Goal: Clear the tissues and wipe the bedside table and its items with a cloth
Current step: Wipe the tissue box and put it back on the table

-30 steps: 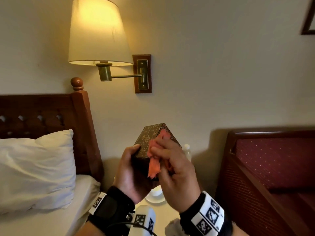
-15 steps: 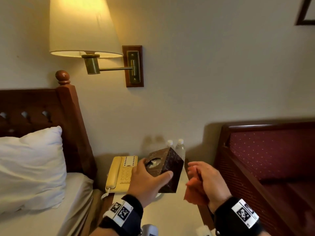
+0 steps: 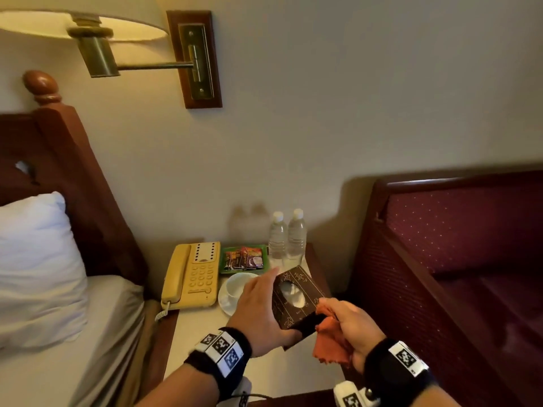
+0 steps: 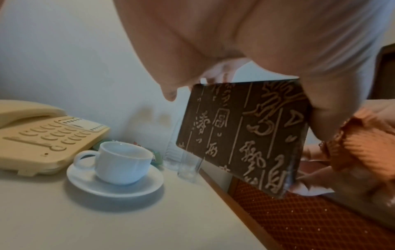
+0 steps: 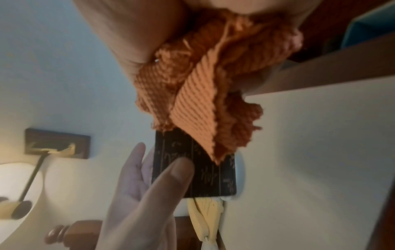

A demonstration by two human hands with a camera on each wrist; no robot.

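A dark brown tissue box (image 3: 296, 298) with gold script and an oval top opening hangs tilted above the white bedside table (image 3: 205, 330). My left hand (image 3: 258, 306) grips it from the left, thumb under its near side. The box (image 4: 241, 135) fills the left wrist view, clear of the tabletop. My right hand (image 3: 349, 327) holds a bunched orange cloth (image 3: 330, 342) against the box's right near corner. In the right wrist view the cloth (image 5: 205, 94) hangs over the box (image 5: 192, 170), with my left thumb across its face.
On the table stand a cream telephone (image 3: 194, 274), a white cup on a saucer (image 3: 235, 289), a green tray of sachets (image 3: 244, 258) and two water bottles (image 3: 288, 236). A bed with a pillow (image 3: 35, 268) lies left, a dark red bench (image 3: 458, 259) right. A wall lamp (image 3: 88, 27) hangs above.
The box has come down from chest height to just above the table. My right hand with the cloth left the box, then returned to its right corner. The view tilted down.
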